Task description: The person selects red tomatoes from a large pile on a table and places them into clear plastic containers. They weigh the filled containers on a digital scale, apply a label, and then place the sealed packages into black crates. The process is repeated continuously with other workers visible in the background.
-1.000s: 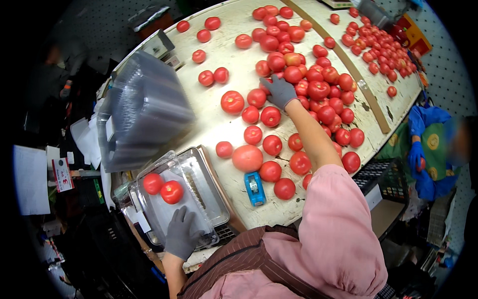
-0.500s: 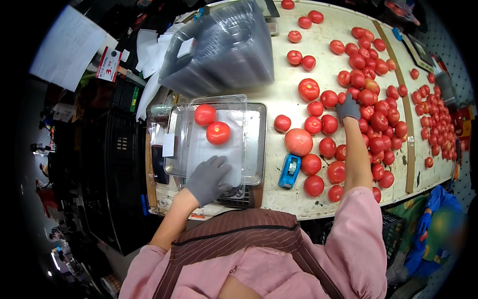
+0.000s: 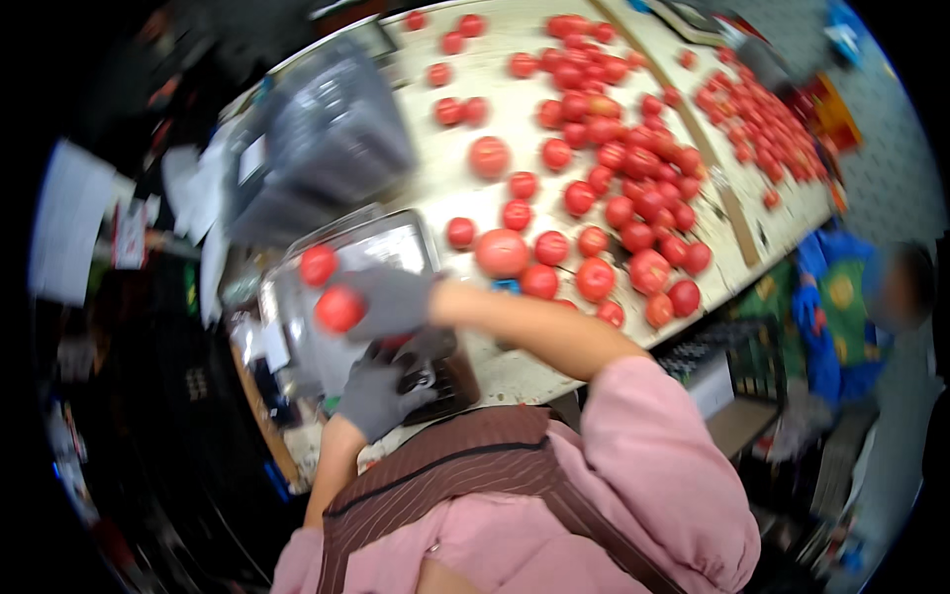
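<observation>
Two red tomatoes [image 3: 318, 264] lie in a clear plastic container [image 3: 302, 342] with a white liner, on a steel tray [image 3: 428, 249]. My gloved right hand [image 3: 388, 302] reaches over the tray, beside the nearer tomato [image 3: 338, 310]. It is blurred, and its fingertips are hidden. A small red patch shows under it, too smeared to identify. Just below, at the tray's near edge, my gloved left hand [image 3: 374, 398] has its thumb and fingers apart. Nothing is visible in its grasp. Right of the tray, more tomatoes [image 3: 503, 253] lie spread over the table.
A tall stack of clear plastic containers [image 3: 322, 144] stands behind the tray. Beyond a brown strip [image 3: 727, 203] lies another heap of tomatoes [image 3: 762, 119]. My right forearm partly covers a blue tape dispenser [image 3: 507, 286]. A person in blue sleeves [image 3: 836, 327] is at the right.
My right hand has swung left from the tomato pile to over the tray. My left hand has drawn back from the container to the near edge. The whole view has turned.
</observation>
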A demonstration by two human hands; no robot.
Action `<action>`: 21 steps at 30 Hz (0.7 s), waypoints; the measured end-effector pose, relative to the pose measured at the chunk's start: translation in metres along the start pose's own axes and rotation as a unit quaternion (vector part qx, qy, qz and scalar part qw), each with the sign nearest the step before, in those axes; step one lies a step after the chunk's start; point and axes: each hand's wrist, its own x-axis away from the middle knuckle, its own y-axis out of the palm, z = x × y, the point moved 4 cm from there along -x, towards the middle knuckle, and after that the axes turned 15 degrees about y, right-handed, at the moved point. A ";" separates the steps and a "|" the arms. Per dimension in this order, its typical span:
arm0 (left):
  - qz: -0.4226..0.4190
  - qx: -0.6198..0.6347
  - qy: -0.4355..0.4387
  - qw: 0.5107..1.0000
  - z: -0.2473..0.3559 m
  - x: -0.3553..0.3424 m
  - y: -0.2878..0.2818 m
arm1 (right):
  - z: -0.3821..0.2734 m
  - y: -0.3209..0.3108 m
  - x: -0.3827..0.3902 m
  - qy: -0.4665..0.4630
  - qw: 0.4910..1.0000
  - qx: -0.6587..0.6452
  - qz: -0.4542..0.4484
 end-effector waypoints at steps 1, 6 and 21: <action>-0.008 0.028 -0.017 0.999 0.000 0.003 0.003 | -0.025 0.013 -0.001 0.032 0.989 0.048 -0.133; -0.092 0.032 -0.094 0.991 0.004 -0.010 0.004 | -0.009 0.054 -0.020 -0.012 0.968 0.239 -0.076; 0.041 0.032 -0.069 0.996 -0.013 0.010 -0.015 | 0.265 -0.247 0.118 0.431 0.795 0.240 0.353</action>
